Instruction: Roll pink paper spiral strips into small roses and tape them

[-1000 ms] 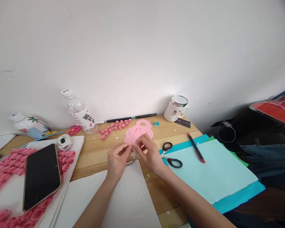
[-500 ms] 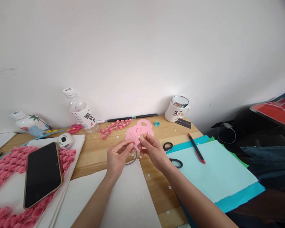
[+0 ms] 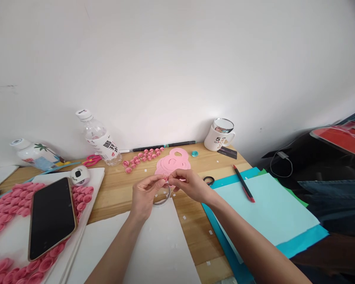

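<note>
My left hand (image 3: pixel 144 192) and my right hand (image 3: pixel 188 184) meet above the wooden desk (image 3: pixel 118 189), fingertips pinched together on a small pink rolled paper piece (image 3: pixel 166 179). A clear tape ring (image 3: pixel 162 197) lies on the desk just beneath them. Behind the hands lies a stack of pink spiral paper circles (image 3: pixel 173 161), and a cluster of small pink paper roses (image 3: pixel 142 157) sits further left. Black scissors (image 3: pixel 208 180) are partly hidden behind my right wrist.
White board (image 3: pixel 162 252) lies in front. A phone (image 3: pixel 51 217) rests on a white board ringed with pink roses (image 3: pixel 8 201). Two bottles (image 3: pixel 99 138), pink scissors (image 3: pixel 91 159), a mug (image 3: pixel 219 136), a black marker (image 3: pixel 162 146), a red pen (image 3: pixel 244 183) and light blue paper (image 3: pixel 266 213) surround.
My right hand pulled a little away from the left, then came back; the fingertips now pinch together again. My right forearm now hides more of the black scissors.
</note>
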A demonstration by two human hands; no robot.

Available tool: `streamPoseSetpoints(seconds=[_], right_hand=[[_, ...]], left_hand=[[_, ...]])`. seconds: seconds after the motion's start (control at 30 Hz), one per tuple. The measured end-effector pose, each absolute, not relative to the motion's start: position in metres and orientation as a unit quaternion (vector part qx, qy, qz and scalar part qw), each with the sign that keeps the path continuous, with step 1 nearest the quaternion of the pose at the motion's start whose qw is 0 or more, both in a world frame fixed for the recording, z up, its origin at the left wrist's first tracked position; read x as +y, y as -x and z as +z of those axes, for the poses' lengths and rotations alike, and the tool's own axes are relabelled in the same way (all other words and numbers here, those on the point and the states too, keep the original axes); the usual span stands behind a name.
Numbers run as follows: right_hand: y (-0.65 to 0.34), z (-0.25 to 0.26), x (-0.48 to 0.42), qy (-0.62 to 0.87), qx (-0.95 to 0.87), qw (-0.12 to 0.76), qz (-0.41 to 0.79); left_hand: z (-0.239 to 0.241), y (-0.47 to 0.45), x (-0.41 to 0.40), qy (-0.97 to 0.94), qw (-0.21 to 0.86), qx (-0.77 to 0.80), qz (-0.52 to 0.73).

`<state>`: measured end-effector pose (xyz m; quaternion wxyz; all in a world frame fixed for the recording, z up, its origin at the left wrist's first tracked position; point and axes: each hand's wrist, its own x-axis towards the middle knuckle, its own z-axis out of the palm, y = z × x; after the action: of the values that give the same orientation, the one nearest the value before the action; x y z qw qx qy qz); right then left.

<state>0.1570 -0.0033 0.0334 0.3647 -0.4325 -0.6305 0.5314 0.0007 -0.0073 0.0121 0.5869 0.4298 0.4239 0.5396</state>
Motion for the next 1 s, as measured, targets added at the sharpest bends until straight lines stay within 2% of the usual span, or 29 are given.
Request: streamPoseSetpoints(seconds=[0.53, 0.83, 0.93, 1.0], right_hand=[[-0.154, 0.037, -0.008, 0.495, -0.692, 0.354, 0.389], [-0.138, 0.033, -0.014, 0.588, -0.735, 0.285, 0.180], [-0.133, 0.029, -0.014, 0.610, -0.711, 0.306, 0.169], [-0.132, 0.028, -0.013, 0.619, -0.675, 0.339, 0.215]], left_hand=[[0.010, -0.002, -0.007, -0.428, 0.582, 0.435, 0.537], [0.008, -0.005, -0.008, -0.443, 0.549, 0.461, 0.539], [0.010, -0.006, -0.009, -0.457, 0.529, 0.474, 0.536], [0.010, -0.006, -0.010, -0.464, 0.516, 0.478, 0.539]])
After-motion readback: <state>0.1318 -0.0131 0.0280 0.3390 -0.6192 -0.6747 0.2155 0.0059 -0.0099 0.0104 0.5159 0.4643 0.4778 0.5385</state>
